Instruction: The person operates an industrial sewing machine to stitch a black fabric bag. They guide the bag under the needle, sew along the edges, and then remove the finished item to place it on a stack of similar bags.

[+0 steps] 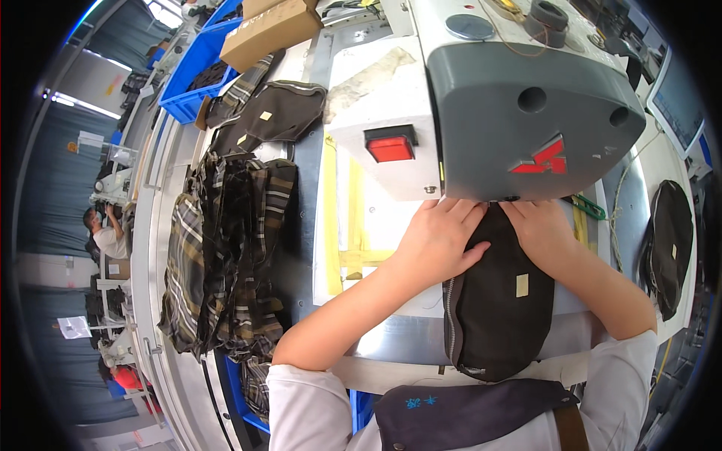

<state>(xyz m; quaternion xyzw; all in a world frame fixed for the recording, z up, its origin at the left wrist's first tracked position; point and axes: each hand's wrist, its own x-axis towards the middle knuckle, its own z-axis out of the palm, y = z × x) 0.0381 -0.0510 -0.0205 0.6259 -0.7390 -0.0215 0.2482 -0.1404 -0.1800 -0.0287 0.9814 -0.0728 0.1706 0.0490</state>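
A dark brown oval fabric panel (496,323) with a zipper along its left edge and a pale yellow sticker (522,285) lies lengthwise in front of me. Its far end runs in under the grey head of a sewing machine (489,113). My left hand (445,237) lies at the panel's left side, thumb spread onto the fabric. On the opposite edge my right hand (540,233) rests flat with its fingers stretched forward. The fingertips of both hands are partly hidden under the machine head.
Left stands a heap of plaid fabric pieces (226,255), with more dark zippered panels (278,113) behind it. A blue crate (197,75) and cardboard box (271,34) are farther back. Another dark panel (669,248) lies at right, near green-handled snips (590,207). Yellow tape (332,218) marks the white plate.
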